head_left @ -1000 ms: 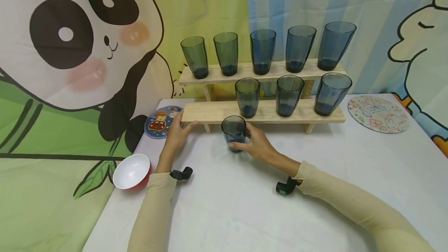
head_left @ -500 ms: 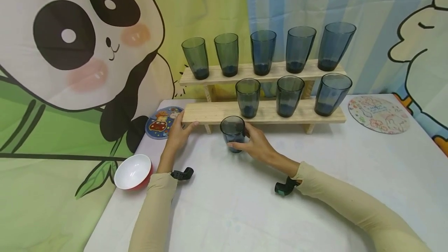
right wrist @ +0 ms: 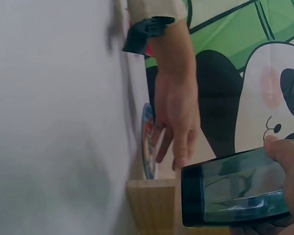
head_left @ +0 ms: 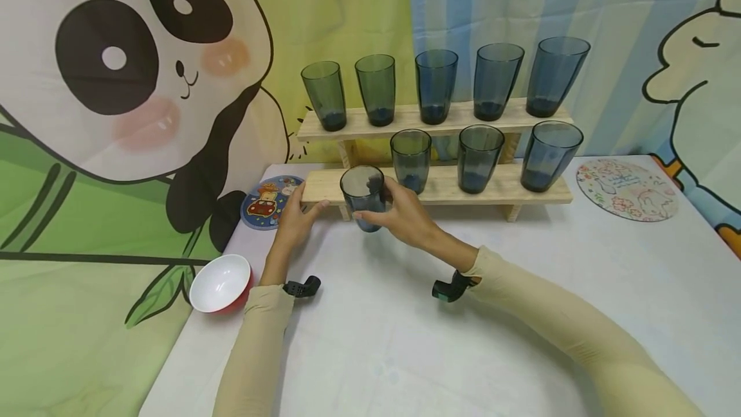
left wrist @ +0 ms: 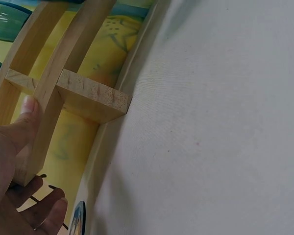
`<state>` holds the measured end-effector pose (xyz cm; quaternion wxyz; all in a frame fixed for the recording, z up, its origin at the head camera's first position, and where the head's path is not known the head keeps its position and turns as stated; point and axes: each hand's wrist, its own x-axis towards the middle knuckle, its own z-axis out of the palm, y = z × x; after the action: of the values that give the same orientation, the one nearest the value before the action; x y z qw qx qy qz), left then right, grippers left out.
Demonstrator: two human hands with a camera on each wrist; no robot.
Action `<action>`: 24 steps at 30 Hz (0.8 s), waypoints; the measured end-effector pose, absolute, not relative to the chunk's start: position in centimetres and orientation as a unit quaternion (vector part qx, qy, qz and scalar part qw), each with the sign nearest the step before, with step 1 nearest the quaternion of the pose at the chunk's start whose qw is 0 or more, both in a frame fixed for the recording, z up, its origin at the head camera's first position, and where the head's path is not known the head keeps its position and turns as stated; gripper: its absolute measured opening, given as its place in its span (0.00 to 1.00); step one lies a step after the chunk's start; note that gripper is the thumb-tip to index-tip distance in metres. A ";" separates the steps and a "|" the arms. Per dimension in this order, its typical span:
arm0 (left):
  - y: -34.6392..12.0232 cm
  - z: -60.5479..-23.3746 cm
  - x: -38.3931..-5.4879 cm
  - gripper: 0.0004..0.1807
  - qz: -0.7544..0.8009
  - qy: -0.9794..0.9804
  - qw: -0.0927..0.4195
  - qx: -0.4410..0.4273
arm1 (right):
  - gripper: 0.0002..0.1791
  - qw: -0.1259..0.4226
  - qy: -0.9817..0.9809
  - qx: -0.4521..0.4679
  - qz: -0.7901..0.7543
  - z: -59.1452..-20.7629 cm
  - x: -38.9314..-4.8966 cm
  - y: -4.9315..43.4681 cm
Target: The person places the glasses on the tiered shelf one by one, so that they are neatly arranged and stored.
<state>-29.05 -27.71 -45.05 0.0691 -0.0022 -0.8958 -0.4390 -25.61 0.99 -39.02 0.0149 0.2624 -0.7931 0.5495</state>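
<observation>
My right hand (head_left: 408, 214) grips a smoky blue drinking glass (head_left: 363, 195) round its side. The glass is upright, raised off the table, in front of the lower board's left part. In the right wrist view, the thumb (right wrist: 284, 149) lies along the glass (right wrist: 235, 191). At the left end of the two-tier wooden shelf (head_left: 330, 186), my left hand (head_left: 294, 224) holds the lower board. In the left wrist view its thumb (left wrist: 27, 115) presses the board's edge (left wrist: 49, 93), and the fingers curl round the end.
Three matching glasses (head_left: 479, 159) stand on the lower board, to the right. Several more (head_left: 435, 85) line the upper board (head_left: 399, 114). A blue round mat (head_left: 263, 204) and a red-and-white bowl (head_left: 220, 283) are at left; a floral round mat (head_left: 628, 188) lies at right.
My right hand has lifted the glass up and to the left, from low in front of the shelf to the height of the lower board. The left hand has stayed at the shelf end.
</observation>
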 end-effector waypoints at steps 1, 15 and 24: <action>-27.7 -45.0 -29.0 0.49 -0.438 -0.896 0.069 -0.003 | 0.36 0.022 -0.795 0.262 0.547 -38.7 -25.9 0.7; -27.8 -44.9 -29.0 0.49 -0.439 -0.896 0.064 -0.005 | 0.45 0.040 -0.807 0.204 0.553 -37.1 -30.4 -3.1; -27.8 -45.0 -29.0 0.49 -0.445 -0.893 0.064 -0.010 | 0.48 0.054 -0.807 0.193 0.555 -37.4 -32.1 -4.2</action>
<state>-29.01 -27.83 -45.00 0.0644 -0.0105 -0.8929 -0.4455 -32.13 -4.23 -37.45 0.0544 0.1929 -0.8072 0.5551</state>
